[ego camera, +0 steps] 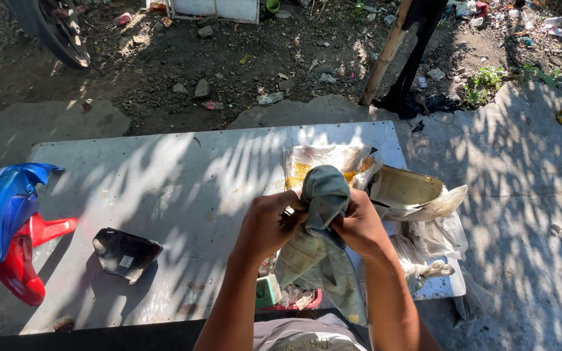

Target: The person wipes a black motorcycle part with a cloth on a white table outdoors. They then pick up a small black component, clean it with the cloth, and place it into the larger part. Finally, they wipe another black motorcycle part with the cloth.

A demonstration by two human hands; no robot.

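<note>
Above a pale metal table [164,188], a left hand [269,221] and right hand [358,225] close their fingers around a grey-green cloth [320,240], bunching its top while the rest hangs loose, with a cream panel [408,194] beside it and black [125,252], blue [4,208] and red [24,260] panels lying untouched farther left.

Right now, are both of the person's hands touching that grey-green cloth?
Touching. The head view shows the left hand and right hand both gripping the grey-green cloth, fingers closed into its bunched top above the white table.
</note>
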